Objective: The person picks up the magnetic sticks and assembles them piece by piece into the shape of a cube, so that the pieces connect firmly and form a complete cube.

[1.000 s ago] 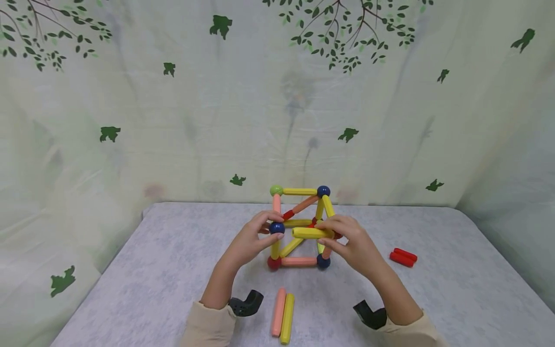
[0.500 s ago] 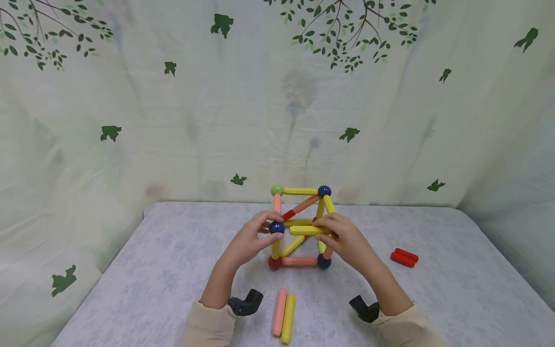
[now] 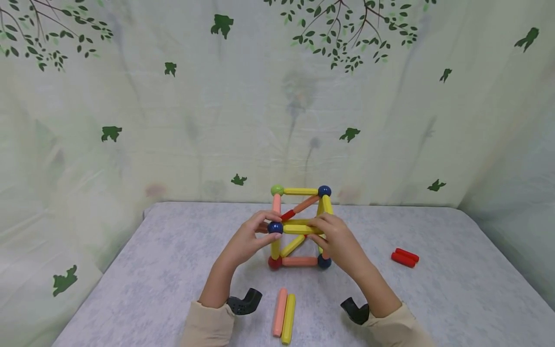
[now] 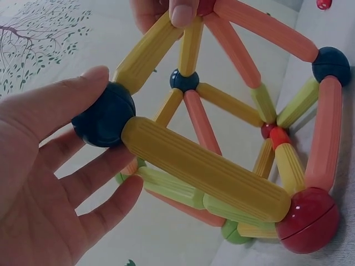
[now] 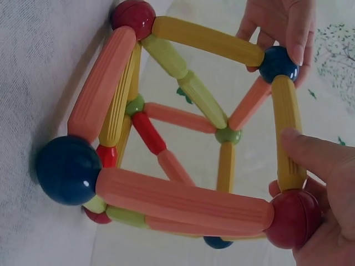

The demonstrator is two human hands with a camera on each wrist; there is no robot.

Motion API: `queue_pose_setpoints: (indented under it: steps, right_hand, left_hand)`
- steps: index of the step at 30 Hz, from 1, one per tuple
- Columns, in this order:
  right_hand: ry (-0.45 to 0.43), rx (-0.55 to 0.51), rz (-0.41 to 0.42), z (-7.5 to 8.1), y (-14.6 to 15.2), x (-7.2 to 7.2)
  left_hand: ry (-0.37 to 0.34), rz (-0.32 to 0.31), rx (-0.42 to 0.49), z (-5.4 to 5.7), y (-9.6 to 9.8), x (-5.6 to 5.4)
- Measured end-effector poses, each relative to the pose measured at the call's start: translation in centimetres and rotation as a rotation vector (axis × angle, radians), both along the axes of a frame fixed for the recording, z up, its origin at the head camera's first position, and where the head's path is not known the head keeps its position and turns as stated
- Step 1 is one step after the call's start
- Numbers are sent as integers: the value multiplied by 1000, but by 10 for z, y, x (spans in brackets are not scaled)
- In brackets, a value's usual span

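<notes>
A cube-like frame of coloured magnetic rods and balls stands on the table, with a pink rod [image 3: 300, 261] along its bottom front. My left hand [image 3: 248, 239] pinches the blue ball [image 3: 275, 228] at its upper front left corner between thumb and fingers. A yellow rod [image 3: 296, 229] lies level across the top front, gripped by my right hand [image 3: 340, 243]. One end of that rod meets the blue ball; in the right wrist view its other end meets a red ball [image 5: 294, 219], beside my right fingers. My right hand hides that corner in the head view.
A loose pink rod [image 3: 280, 312] and a loose yellow rod [image 3: 288, 319] lie side by side in front of the frame. Two short red rods [image 3: 403, 260] rest to the right. A leaf-patterned curtain [image 3: 195, 120] hangs behind the table [image 3: 143, 289].
My right hand has moved left with the yellow rod, bringing its left end from apart to touching the blue ball. My left hand has stayed on the ball.
</notes>
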State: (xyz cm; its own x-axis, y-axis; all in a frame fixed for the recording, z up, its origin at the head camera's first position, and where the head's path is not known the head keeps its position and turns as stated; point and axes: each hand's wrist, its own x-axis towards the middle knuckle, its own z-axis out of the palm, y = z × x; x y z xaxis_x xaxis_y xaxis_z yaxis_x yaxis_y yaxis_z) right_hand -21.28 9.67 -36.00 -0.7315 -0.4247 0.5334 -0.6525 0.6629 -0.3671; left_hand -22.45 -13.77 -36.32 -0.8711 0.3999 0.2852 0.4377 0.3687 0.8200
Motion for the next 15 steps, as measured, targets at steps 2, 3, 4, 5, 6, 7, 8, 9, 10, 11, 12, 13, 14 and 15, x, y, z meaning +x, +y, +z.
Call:
queue_pose_setpoints:
  steps: [2, 3, 4, 5, 6, 7, 8, 9, 10, 11, 12, 13, 14, 15]
  right_hand:
    - [-21, -18, 7, 0, 3, 1]
    - [-31, -30, 11, 1, 5, 1]
    - [-40, -44, 15, 1, 8, 2]
    - [-44, -63, 21, 0, 12, 2]
    - [-46, -82, 25, 0, 17, 3]
    - [-38, -97, 22, -1, 23, 4]
    - [-32, -111, 16, -2, 30, 6]
    - [-20, -120, 7, -3, 39, 8]
    - [-11, -131, -2, -5, 48, 10]
    - [1, -138, -15, -7, 58, 11]
    - [9, -137, -37, -9, 68, 12]
    - [13, -135, -62, -12, 78, 13]
    - [7, -133, -86, -15, 89, 14]
    - [0, -130, -109, -19, 99, 15]
  left_hand:
    - [5, -5, 3, 0, 0, 0]
    - [11, -9, 6, 0, 0, 0]
    - [18, -14, 9, -1, 0, 0]
    - [27, -18, 8, -1, 0, 1]
    - [40, -22, 6, -2, 0, 1]
    - [54, -21, -1, -3, -1, 2]
    - [67, -14, -12, -4, -1, 4]
    - [79, 0, -25, -6, -2, 6]
    - [86, 17, -39, -8, -3, 8]
    - [93, 39, -53, -10, -4, 11]
    - [91, 67, -69, -13, -5, 14]
    - [81, 99, -87, -17, -6, 18]
    - [64, 130, -98, -20, -7, 22]
    - [43, 155, -109, -24, -8, 26]
